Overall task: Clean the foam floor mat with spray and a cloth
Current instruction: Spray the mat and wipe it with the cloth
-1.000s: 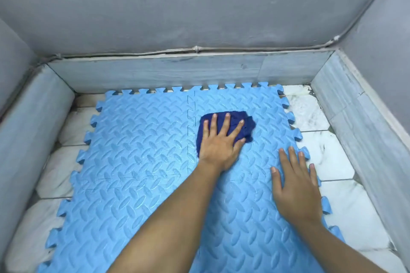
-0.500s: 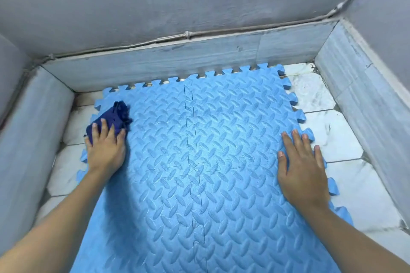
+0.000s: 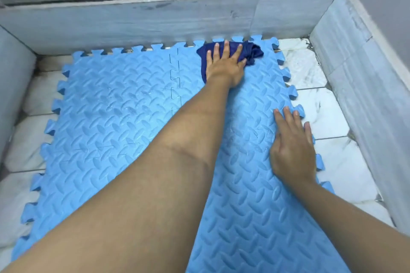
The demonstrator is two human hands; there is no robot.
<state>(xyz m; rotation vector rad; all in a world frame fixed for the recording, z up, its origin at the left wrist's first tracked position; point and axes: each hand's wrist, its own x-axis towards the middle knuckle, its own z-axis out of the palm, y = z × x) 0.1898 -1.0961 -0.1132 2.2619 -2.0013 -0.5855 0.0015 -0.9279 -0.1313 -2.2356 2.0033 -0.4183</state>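
The left hand (image 3: 224, 62) lies flat with fingers spread and straight, pressing the dark blue cloth (image 3: 253, 52) onto the far right corner of the blue foam mat (image 3: 115, 117). The right hand (image 3: 291, 146) rests open, palm down, on the mat's right edge, nearer the person than the cloth. Around the mat lies white marble floor (image 3: 328, 117), bounded by a grey skirting (image 3: 133, 22) just beyond the mat's far edge.

Left arm stretched far forward, left hand (image 3: 224, 64) flat, fingers spread; right hand (image 3: 291, 146) flat, fingers straight.
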